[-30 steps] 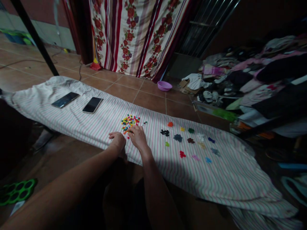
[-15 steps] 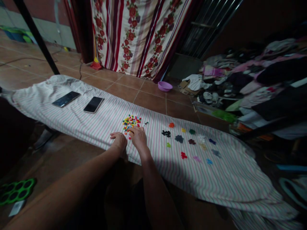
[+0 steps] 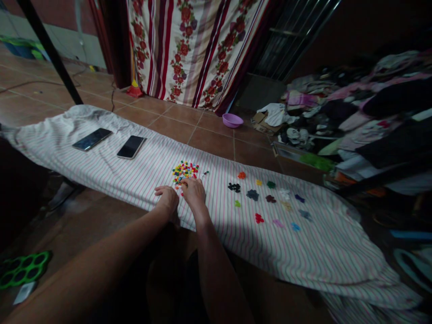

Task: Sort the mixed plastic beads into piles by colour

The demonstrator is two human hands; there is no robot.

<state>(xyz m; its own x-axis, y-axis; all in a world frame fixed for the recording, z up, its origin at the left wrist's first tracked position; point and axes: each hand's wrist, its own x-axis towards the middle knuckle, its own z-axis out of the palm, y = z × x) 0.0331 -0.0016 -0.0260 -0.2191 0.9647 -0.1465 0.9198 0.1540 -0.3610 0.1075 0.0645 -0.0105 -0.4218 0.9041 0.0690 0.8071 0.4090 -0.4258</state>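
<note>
A mixed pile of small coloured beads [image 3: 185, 170] lies on the striped cloth. At its near edge is my right hand [image 3: 194, 191], its thumb and fingers pinched together over the beads; whatever sits between the fingertips is too small to make out. My left hand [image 3: 168, 198] rests on the cloth's near edge just left of the pile, fingers loosely stretched and holding nothing visible. Right of the hands lie small single-colour groups, among them black beads [image 3: 234, 187], orange beads [image 3: 241, 175], dark grey beads [image 3: 252, 195], red beads [image 3: 258, 218] and blue beads [image 3: 295, 227].
Two phones, a dark phone [image 3: 92, 139] and a pale-edged phone [image 3: 131, 147], lie to the left on the striped cloth [image 3: 303, 256]. Beyond it, a purple bowl [image 3: 232, 120] stands on the tiled floor. A clothes heap [image 3: 337, 108] is at the right.
My right hand has shifted very slightly at the bead pile, its fingers still drawn together. My left hand and the sorted groups look the same.
</note>
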